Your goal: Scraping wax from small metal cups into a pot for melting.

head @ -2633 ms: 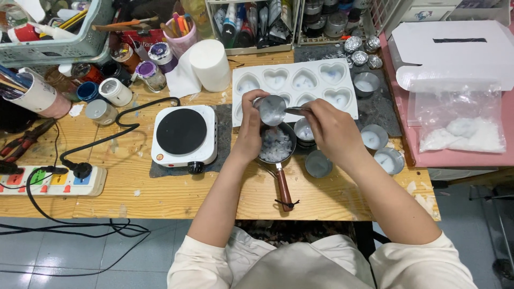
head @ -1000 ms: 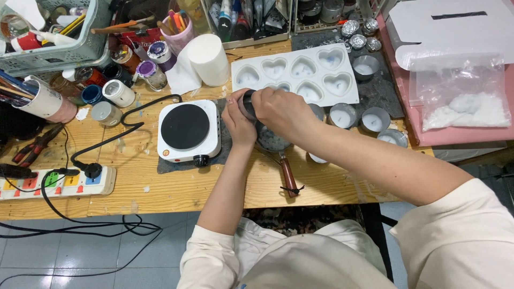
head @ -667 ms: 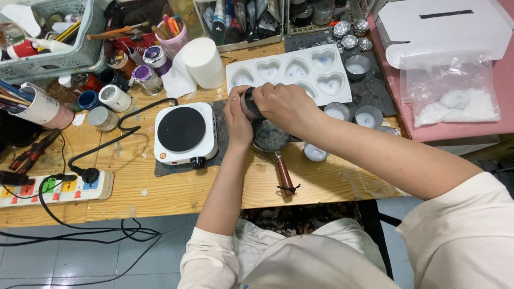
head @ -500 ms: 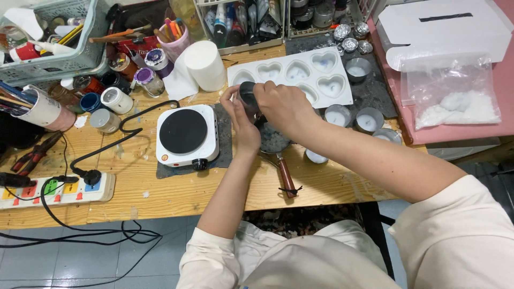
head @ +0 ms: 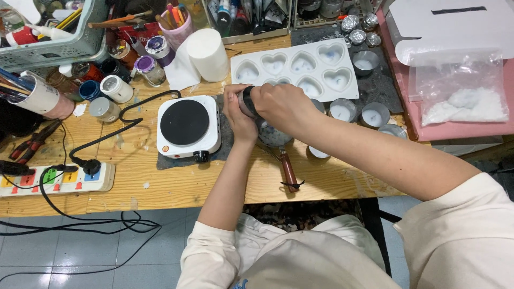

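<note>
**Two hands on a little cup over the small pot**

From the head camera, looking down: the person's left hand (head: pixel 239 115) and right hand (head: pixel 278 105) are both wrapped around a small dark cup (head: pixel 247 101). They hold it just above a small pot (head: pixel 274 136) with a brown handle. The pot sits on the wooden table (head: pixel 176 182), right beside the white hot plate (head: pixel 188 127). A white tray of heart shapes (head: pixel 294 69) lies just behind the hands, and little round tins (head: pixel 342 109) stand near it.

It looks like the person is tipping or scraping the cup into the pot, though the hands hide the cup's mouth. The next move seems to need a steady tilt, with the cup kept over the pot so nothing spills.
</note>
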